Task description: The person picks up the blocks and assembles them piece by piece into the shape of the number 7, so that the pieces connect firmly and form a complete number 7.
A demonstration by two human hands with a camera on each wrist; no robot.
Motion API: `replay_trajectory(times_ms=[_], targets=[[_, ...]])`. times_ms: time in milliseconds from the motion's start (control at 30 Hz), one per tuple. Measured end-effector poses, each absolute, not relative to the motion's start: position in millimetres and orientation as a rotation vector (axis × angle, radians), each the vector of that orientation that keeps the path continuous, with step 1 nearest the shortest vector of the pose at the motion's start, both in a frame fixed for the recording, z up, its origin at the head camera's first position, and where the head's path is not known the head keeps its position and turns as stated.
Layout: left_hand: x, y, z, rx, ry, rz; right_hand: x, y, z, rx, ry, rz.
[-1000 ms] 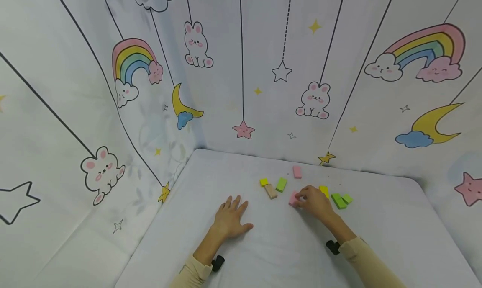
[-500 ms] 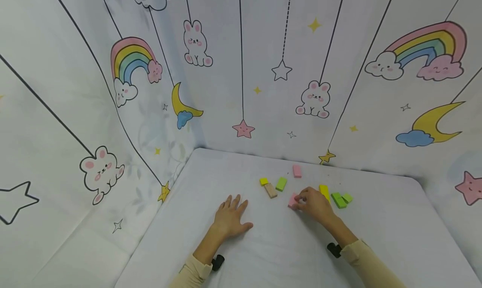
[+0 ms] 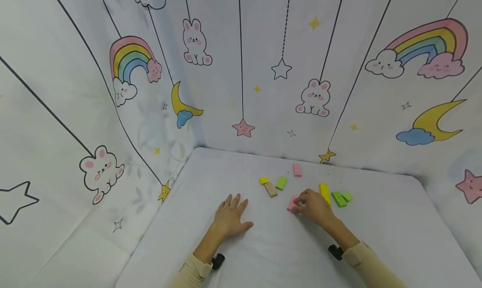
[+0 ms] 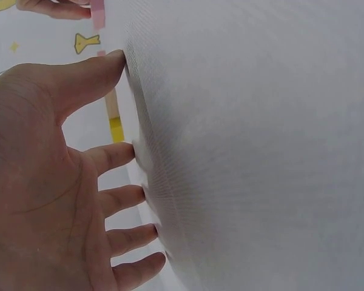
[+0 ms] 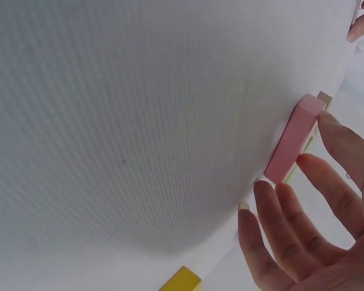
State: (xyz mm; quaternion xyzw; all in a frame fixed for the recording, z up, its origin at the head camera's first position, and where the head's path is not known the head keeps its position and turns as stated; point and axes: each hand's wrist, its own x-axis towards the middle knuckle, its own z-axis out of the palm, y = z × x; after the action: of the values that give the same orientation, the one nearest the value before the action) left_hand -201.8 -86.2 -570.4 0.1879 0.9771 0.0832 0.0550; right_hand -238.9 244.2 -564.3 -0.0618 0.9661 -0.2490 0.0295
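My right hand pinches a pink block that lies on the white tabletop. In the right wrist view, thumb and index finger touch one long side of the same pink block, while the other fingers curl close to the cloth. Palm down with fingers spread, my left hand rests on the cloth left of the blocks. The left wrist view shows its fingertips touching the surface and nothing held.
Behind the hands lie a wooden block, a small yellow block, a green block and another pink block. A long yellow block and two green blocks lie beyond the right hand. Printed curtains border the table.
The right hand and its pink block have shifted slightly toward me and left, exposing more of the long yellow block. The left hand stays in place.
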Motion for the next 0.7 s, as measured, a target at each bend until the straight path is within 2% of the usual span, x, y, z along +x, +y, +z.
replay_trajectory(times_ms=[700], targets=[[-201.2, -86.6, -569.2, 0.586, 2.972, 0.271, -218.0, 232.9, -557.1, -0.133, 2.933, -0.739]])
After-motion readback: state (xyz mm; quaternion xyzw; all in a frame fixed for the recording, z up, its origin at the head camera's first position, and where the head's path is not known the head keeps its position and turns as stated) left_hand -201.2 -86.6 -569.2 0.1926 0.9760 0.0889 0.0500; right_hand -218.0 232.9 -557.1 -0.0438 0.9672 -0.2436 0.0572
